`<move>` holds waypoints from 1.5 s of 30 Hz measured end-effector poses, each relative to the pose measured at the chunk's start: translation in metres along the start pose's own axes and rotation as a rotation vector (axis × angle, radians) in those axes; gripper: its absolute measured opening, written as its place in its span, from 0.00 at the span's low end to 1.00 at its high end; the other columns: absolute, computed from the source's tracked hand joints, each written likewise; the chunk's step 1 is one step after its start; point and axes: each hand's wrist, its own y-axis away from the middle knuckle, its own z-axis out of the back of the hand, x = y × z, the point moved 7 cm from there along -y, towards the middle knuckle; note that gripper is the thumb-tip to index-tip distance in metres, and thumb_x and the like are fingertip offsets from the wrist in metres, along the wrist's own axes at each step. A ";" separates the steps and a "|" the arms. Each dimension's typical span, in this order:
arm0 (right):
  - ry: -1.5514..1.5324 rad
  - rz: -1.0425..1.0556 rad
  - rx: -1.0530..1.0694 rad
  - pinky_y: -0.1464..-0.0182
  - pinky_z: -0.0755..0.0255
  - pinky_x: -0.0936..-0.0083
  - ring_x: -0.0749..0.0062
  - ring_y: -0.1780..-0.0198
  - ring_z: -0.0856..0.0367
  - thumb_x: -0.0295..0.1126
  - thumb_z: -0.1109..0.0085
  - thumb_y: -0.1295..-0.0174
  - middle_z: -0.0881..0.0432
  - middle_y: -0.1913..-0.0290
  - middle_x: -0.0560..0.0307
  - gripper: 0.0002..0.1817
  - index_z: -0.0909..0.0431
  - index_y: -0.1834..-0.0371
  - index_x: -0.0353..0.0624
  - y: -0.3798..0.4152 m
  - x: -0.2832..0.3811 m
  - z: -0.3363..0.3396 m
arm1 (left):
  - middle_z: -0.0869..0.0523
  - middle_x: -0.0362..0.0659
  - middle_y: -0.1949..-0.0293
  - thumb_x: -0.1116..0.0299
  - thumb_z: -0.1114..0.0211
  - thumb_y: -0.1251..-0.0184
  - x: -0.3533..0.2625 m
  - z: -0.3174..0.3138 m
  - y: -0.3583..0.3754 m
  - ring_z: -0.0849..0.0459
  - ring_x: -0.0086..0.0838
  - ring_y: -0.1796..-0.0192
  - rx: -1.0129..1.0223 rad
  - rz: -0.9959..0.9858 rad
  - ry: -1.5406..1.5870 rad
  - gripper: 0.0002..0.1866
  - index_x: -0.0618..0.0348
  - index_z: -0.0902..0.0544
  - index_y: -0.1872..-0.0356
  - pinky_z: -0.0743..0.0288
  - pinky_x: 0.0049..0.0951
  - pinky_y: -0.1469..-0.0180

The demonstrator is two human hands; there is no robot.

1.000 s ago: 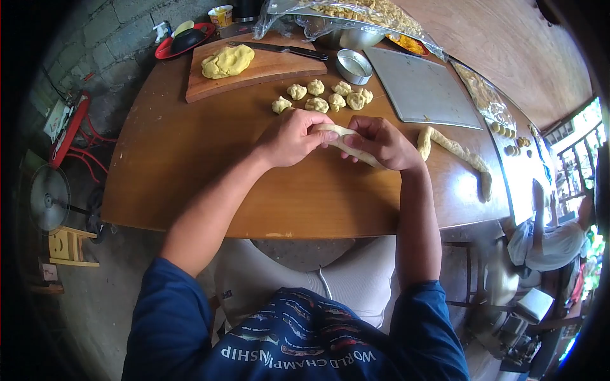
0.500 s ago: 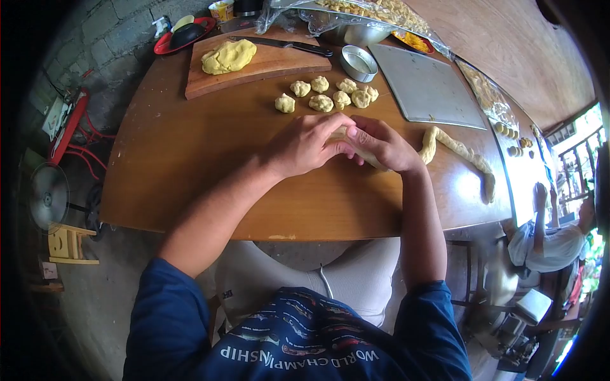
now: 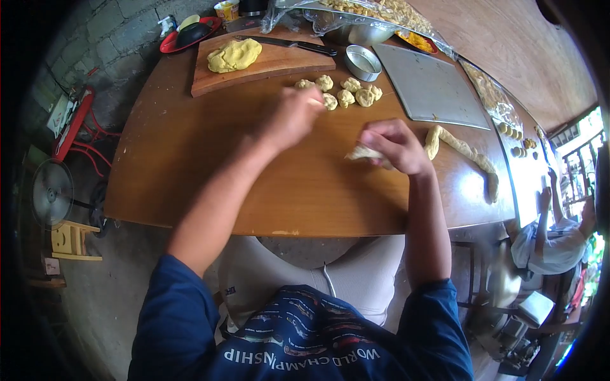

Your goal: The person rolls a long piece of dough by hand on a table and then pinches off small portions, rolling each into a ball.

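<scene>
My left hand (image 3: 289, 117), smeared by motion, is curled beside the cluster of small dough balls (image 3: 365, 97). At its fingertips shows a pale bit, apparently a torn piece of dough. My right hand (image 3: 397, 147) is closed around a length of pale dough (image 3: 363, 153), whose ragged end sticks out to the left above the table. A longer dough rope (image 3: 467, 152) lies bent on the table to the right of that hand. Several lumpy dough balls sit in loose rows beyond my hands; my left hand hides part of the group.
A wooden board (image 3: 270, 68) bears a yellow dough mass (image 3: 234, 56) and a knife (image 3: 292, 44). Right of it are a round metal tin (image 3: 363, 63) and a flat metal tray (image 3: 432, 86). Another person (image 3: 549, 244) is at the far right.
My hands have come apart from the dough they both held. The left has moved up and slightly left to the dough balls; the right keeps the remaining length of dough.
</scene>
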 end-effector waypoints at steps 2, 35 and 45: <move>-0.187 0.073 0.033 0.69 0.29 0.81 0.85 0.71 0.21 0.46 0.37 0.16 0.17 0.71 0.67 0.21 0.10 0.58 0.39 0.009 0.013 0.000 | 0.04 0.52 0.59 0.68 0.30 0.20 0.029 0.023 -0.002 0.04 0.43 0.59 -0.021 0.167 0.124 0.07 0.61 0.13 0.52 0.12 0.44 0.58; 0.649 0.420 -0.508 0.49 0.14 0.62 0.57 0.52 0.09 0.24 0.30 0.30 0.07 0.49 0.51 0.20 0.12 0.35 0.45 -0.035 0.050 -0.004 | 0.10 0.44 0.44 0.50 0.38 0.11 -0.006 -0.022 0.020 0.07 0.35 0.45 0.293 0.579 1.310 0.21 0.57 0.17 0.37 0.13 0.37 0.42; 0.559 0.482 -0.386 0.35 0.19 0.58 0.55 0.37 0.15 0.31 0.25 0.28 0.10 0.38 0.51 0.24 0.14 0.30 0.49 -0.038 0.053 -0.009 | 0.09 0.33 0.49 0.57 0.29 0.17 0.004 -0.012 0.016 0.14 0.15 0.51 0.249 0.419 1.023 0.14 0.53 0.12 0.43 0.21 0.23 0.51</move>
